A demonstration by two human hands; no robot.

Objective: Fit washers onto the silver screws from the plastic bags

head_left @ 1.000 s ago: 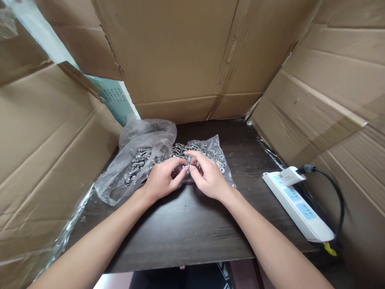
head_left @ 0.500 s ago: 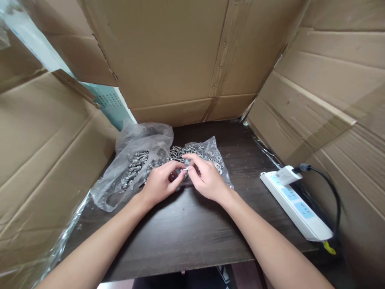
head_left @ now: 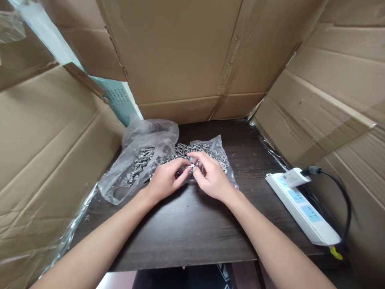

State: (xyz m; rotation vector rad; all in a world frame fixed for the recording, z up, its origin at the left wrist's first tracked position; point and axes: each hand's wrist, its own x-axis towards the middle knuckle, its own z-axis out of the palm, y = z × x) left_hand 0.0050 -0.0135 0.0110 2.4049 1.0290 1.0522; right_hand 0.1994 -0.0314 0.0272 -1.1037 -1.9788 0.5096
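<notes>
My left hand (head_left: 168, 178) pinches a small silvery bolt (head_left: 191, 166) between thumb and fingers, low over the heap of hardware. My right hand (head_left: 213, 176) meets it from the other side, thumb against the bolt's end and fingers curled around above it. Whether a nut or washer sits on the bolt is too small to make out. Just behind the hands, loose bolts (head_left: 182, 150) lie heaped, with several washers (head_left: 223, 163) to the right on a clear plastic sheet or bag (head_left: 231, 176). On the left, more bolts (head_left: 141, 162) show in a translucent plastic bag (head_left: 112, 188).
All this lies on a dark wooden table (head_left: 186, 233). Cardboard walls (head_left: 180, 60) enclose it at the back and both sides. A white power strip (head_left: 303, 212) with a plugged-in adapter (head_left: 293, 178) and black cable (head_left: 345, 196) lies at the right.
The view has shifted, so the scene sits slightly further right. My right fingers have loosened and shifted a little around the bolt; my left hand keeps its pinch.
</notes>
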